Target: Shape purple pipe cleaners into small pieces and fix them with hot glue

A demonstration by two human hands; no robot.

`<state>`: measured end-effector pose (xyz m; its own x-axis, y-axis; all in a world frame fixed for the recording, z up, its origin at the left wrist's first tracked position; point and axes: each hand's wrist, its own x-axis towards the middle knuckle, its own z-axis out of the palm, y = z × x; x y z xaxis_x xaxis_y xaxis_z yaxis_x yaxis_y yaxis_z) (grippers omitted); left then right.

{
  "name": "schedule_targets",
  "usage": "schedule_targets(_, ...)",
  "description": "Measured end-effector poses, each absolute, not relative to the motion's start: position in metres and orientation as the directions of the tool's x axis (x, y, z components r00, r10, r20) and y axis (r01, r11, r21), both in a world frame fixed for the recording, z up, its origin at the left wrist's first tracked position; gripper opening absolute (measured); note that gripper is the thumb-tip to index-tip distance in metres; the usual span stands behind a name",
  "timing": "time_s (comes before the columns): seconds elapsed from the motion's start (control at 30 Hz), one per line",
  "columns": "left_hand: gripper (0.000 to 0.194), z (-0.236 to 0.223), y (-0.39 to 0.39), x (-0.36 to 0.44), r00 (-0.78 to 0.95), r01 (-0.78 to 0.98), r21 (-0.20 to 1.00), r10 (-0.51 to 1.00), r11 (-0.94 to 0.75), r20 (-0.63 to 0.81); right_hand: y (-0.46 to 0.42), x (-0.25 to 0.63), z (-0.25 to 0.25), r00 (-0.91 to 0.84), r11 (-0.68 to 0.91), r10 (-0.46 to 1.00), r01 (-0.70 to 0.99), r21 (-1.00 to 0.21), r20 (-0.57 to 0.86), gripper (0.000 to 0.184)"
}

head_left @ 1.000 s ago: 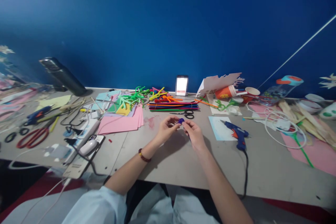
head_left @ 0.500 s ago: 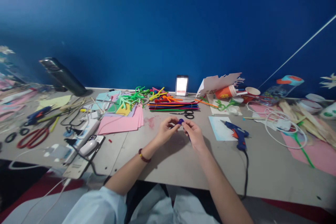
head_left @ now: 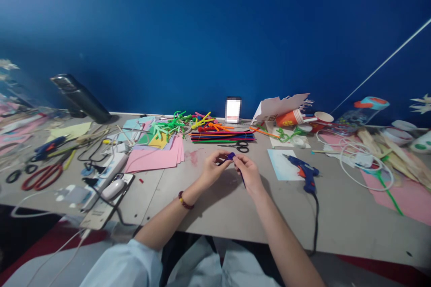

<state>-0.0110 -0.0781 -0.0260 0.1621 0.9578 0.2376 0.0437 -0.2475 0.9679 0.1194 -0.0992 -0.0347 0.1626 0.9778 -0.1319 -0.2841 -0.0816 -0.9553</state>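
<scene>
Between my fingertips is a small purple pipe cleaner (head_left: 230, 156), coiled or bunched at the top, with a dark end hanging below my right fingers. My left hand (head_left: 214, 166) pinches it from the left, a beaded bracelet on that wrist. My right hand (head_left: 247, 171) closes on it from the other side. Just beyond my hands lie black-handled scissors (head_left: 242, 146) and a bundle of coloured pipe cleaners (head_left: 222, 136). The exact shape of the purple piece is partly hidden by my fingers.
A blue glue gun (head_left: 305, 170) rests on light blue paper (head_left: 278, 168) at right, its cord running off the front edge. Pink paper sheets (head_left: 155, 159), a power strip (head_left: 109, 170), a phone (head_left: 97, 213) and red-handled scissors (head_left: 43, 177) lie at left. A dark flask (head_left: 82, 98) leans behind.
My fingers have shifted slightly around the purple pipe cleaner, and its dark tail shows a bit more below my right hand. Everything else on the table stays put.
</scene>
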Motion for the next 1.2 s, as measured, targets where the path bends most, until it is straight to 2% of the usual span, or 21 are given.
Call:
schedule_targets(0.27,0.03,-0.032,-0.068,-0.013,0.204,-0.169,0.983,0.973,-0.075,0.11,-0.1,0.122,-0.032,0.139,-0.018,0.989,-0.241,-0.97,-0.052,0.031)
schedule_targets(0.47,0.032,-0.028,-0.065,-0.014,0.205,-0.232,0.973,0.978,0.021,0.028,-0.1,0.121,-0.03,0.19,-0.01,0.981,-0.188,-0.982,-0.046,0.029)
schedule_targets(0.67,0.033,-0.027,-0.065,-0.015,0.292,-0.274,0.945,0.952,0.177,-0.094,-0.098,0.122,-0.033,0.188,-0.018,0.981,-0.169,-0.985,-0.05,0.031)
schedule_targets(0.9,0.034,-0.021,-0.067,-0.018,0.369,-0.216,0.936,0.911,0.278,-0.186,-0.099,0.121,-0.033,0.182,0.0,0.983,-0.151,-0.988,-0.028,0.029)
schedule_targets(1.2,0.031,-0.02,-0.068,-0.018,0.401,-0.189,0.951,0.903,0.246,-0.154,-0.1,0.123,-0.032,0.148,0.087,0.986,-0.104,-0.991,0.071,0.02)
